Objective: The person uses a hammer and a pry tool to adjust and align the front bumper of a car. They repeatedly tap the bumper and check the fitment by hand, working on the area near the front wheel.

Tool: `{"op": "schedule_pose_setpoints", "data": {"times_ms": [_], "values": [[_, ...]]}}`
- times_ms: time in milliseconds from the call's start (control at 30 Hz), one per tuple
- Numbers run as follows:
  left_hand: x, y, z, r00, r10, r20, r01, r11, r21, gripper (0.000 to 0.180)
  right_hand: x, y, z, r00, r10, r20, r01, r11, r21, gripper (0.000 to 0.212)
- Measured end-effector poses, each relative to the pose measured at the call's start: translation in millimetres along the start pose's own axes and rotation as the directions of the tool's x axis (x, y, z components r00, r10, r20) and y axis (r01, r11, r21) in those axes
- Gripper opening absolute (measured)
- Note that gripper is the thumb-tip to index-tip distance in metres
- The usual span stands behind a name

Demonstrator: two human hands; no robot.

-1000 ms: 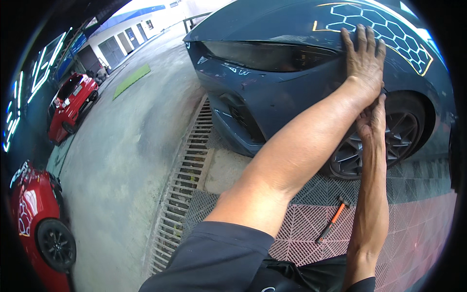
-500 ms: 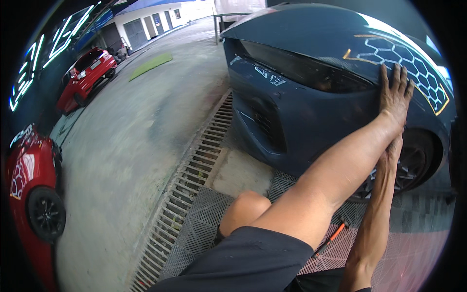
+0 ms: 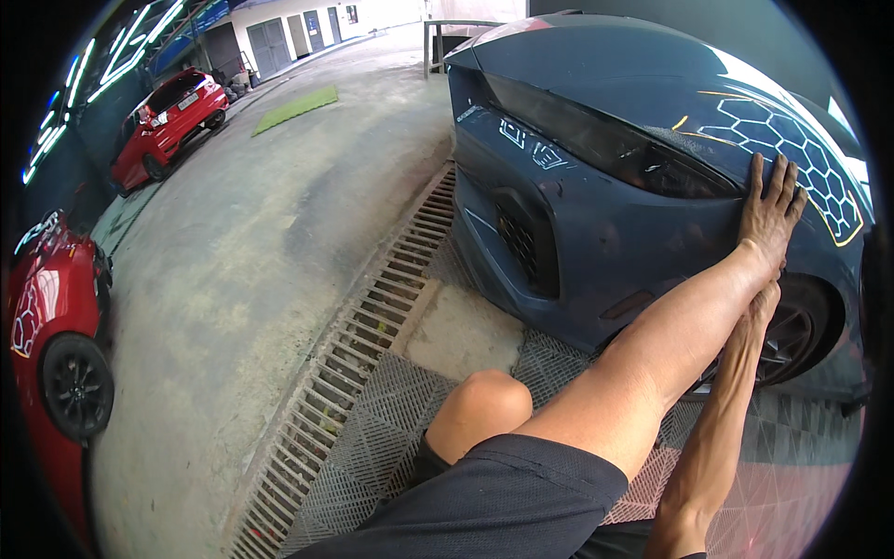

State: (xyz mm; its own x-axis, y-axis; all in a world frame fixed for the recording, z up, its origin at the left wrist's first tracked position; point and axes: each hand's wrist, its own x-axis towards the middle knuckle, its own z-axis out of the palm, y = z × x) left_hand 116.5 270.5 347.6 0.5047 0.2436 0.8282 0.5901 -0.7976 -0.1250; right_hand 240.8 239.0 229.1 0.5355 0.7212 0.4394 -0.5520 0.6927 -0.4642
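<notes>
A dark blue-grey car front bumper fills the right side, its slim dark headlight running toward my hands. My left hand lies with fingers spread on the painted panel, just past the headlight's rear corner. Dark smudges show on its fingers. Right below that wrist, my right hand is at the bumper's edge by the wheel arch. Its fingers are mostly hidden by my left wrist and the edge, so their grip is unclear. Behind it is the dark front wheel.
A metal drain grate crosses the floor beside grey plastic floor tiles. My bent knee is close to the bumper. On the left stand a red car and, farther back, another red car. A green mat lies on the concrete.
My view has shifted, so the car and both hands sit slightly lower and farther right. Both hands keep about the same places on the car. The orange-handled tool is out of sight.
</notes>
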Motion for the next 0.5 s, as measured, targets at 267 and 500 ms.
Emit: {"op": "schedule_pose_setpoints", "data": {"times_ms": [267, 500], "values": [[-9, -24, 2, 0.994, 0.058, -0.089, -0.062, 0.997, -0.051, 0.105, -27, 28, 64, 0.947, -0.151, -0.283, 0.101, 0.978, -0.183, 0.026], [-4, -5, -33, 0.983, 0.072, 0.171, -0.051, 0.991, -0.123, 0.104, -20, 25, 81, 0.897, -0.118, -0.426, 0.114, 0.993, -0.034, 0.053]]}}
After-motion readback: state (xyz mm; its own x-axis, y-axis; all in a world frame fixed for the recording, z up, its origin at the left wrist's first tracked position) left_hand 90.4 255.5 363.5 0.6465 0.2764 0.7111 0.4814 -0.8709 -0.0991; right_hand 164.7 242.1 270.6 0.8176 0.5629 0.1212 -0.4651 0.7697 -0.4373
